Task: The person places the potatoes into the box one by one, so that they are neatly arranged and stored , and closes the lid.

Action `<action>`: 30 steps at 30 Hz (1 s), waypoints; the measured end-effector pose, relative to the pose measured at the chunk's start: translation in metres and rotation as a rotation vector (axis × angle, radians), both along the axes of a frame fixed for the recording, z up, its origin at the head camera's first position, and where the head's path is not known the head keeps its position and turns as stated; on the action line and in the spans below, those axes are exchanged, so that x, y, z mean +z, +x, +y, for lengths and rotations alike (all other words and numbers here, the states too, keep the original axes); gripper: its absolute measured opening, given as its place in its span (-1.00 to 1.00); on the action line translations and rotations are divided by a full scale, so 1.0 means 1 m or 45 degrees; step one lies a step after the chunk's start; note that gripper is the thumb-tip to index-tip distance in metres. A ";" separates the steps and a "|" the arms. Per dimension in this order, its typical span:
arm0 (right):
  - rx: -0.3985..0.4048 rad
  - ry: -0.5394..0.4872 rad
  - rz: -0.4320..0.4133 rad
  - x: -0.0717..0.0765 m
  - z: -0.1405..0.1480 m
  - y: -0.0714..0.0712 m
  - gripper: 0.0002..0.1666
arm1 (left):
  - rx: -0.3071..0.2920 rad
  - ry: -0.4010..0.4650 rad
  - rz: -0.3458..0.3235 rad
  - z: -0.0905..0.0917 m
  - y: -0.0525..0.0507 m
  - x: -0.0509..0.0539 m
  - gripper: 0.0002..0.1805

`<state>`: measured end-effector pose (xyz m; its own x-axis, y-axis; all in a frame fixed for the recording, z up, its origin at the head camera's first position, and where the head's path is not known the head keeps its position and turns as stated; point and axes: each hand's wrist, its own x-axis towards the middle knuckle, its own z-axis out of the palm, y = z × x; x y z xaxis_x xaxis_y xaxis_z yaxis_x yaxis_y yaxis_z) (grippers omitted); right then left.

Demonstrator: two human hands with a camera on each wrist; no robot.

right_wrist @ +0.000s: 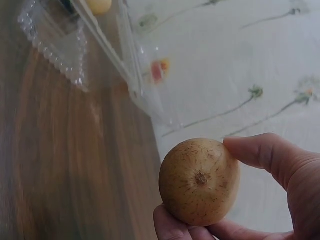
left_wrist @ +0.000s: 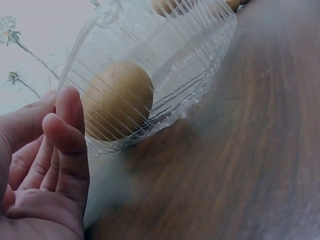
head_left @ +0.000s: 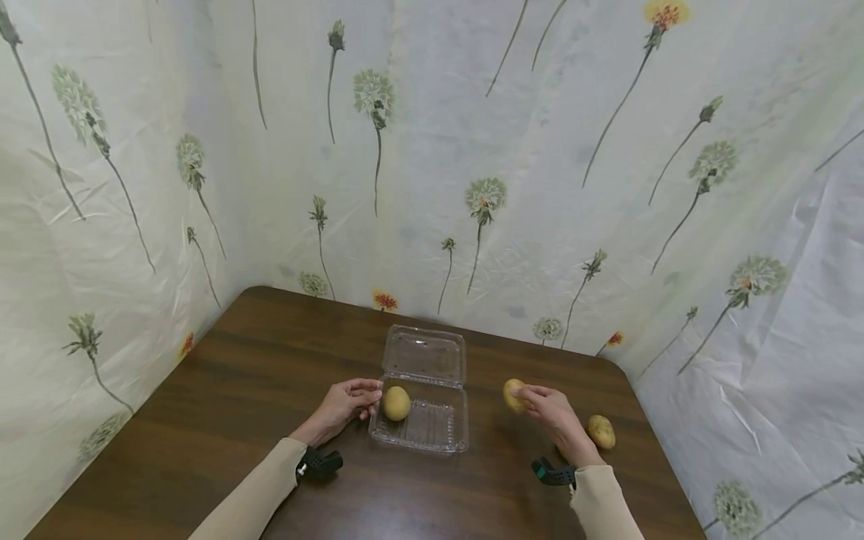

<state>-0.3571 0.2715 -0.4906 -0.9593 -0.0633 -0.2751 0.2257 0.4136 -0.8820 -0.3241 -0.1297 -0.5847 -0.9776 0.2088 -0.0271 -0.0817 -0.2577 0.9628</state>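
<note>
A clear plastic clamshell container [head_left: 448, 424] lies with its lid [head_left: 427, 355] folded back. One potato [head_left: 396, 403] sits at the left side of its base; the left wrist view shows this potato [left_wrist: 120, 100] through the ribbed wall. My left hand [head_left: 343, 409] pinches the container's left rim between thumb and fingers. To the right of the container, my right hand [head_left: 550, 416] holds a second potato [head_left: 514, 395] above the table. Up close in the right wrist view, that potato [right_wrist: 200, 182] is gripped between the thumb and the fingers below it.
Another potato [head_left: 601, 432] lies on the brown wooden table [head_left: 270, 352] to the right of my right hand. Something yellowish, mostly hidden, shows beneath the right wrist. A flower-patterned cloth [head_left: 418, 150] hangs behind the table and along its sides.
</note>
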 end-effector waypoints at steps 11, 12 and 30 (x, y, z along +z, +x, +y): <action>-0.008 -0.024 0.063 0.010 -0.023 0.001 -0.21 | -0.004 0.002 -0.001 0.000 0.000 -0.001 -0.50; -0.012 -0.031 0.066 0.011 -0.026 0.000 -0.22 | -0.006 0.004 0.000 0.000 0.000 -0.001 -0.50; 0.072 -0.026 0.107 0.021 -0.059 0.000 -0.31 | -0.014 0.036 0.007 0.000 -0.002 -0.002 -0.51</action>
